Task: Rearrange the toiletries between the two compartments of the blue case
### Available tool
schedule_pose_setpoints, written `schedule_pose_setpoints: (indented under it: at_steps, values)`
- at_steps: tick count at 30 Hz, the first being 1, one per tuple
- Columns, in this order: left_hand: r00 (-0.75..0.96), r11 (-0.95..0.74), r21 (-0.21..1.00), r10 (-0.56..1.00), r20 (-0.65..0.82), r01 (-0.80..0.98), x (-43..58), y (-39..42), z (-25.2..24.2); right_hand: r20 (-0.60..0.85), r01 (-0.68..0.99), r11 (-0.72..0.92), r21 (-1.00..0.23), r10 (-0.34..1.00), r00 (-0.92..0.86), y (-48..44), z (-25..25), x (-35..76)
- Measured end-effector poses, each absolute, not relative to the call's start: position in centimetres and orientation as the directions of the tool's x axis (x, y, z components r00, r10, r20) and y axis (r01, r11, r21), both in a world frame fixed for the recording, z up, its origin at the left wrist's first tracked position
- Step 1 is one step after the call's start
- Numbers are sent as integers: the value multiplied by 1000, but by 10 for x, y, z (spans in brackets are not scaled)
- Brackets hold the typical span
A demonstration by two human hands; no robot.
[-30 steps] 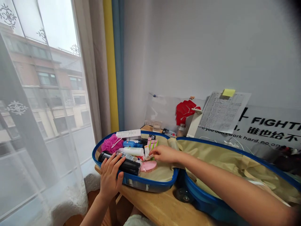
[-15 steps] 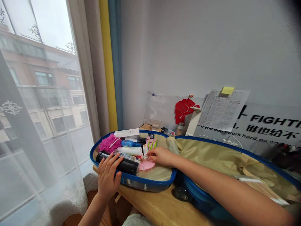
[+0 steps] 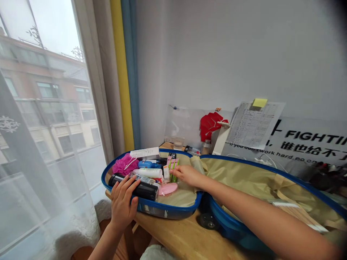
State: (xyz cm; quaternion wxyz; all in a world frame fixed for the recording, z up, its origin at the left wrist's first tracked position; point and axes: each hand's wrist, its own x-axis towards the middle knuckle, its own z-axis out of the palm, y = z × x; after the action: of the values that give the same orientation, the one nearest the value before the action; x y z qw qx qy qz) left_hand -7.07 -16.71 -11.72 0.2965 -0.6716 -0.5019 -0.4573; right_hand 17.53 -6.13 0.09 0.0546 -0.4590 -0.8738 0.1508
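Observation:
The open blue-rimmed suitcase half (image 3: 151,211) holds an assortment of toiletries on its beige lining. My left hand (image 3: 123,198) wraps over a black cylindrical bottle (image 3: 143,190) lying near the front rim. My right hand (image 3: 188,176) reaches in from the right, its fingertips against a small white-and-orange box (image 3: 166,174) beside several slim pink-and-green boxes (image 3: 172,168). A pink oval pad (image 3: 168,188) lies just below those fingers. Farther back are a pink bath puff (image 3: 124,164), a white carton (image 3: 145,153), a blue tube (image 3: 148,164) and a white tube (image 3: 148,173).
The suitcase's other half (image 3: 257,191), with loose beige lining, lies open to the right on a wooden table (image 3: 187,233). A sheer curtain (image 3: 51,162) and window stand at left. A red paper fist (image 3: 210,125) and papers (image 3: 253,124) line the wall behind.
The whole scene has shifted slightly left in view as my head turned. My hands stay in nearly the same places, and nothing has visibly been picked up or let go.

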Motion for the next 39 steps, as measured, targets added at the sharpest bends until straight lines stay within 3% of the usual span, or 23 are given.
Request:
schedule_pose_setpoints:
  at_steps: [26, 39]
  values:
    - [96, -308, 34, 396, 913, 951, -71, -167, -117, -36, 753, 549, -363, 799, -600, -67, -2, 175]
    - [86, -315, 46, 393, 915, 948, -70, -167, -116, 53, 702, 586, -403, 781, -622, -61, -10, 177]
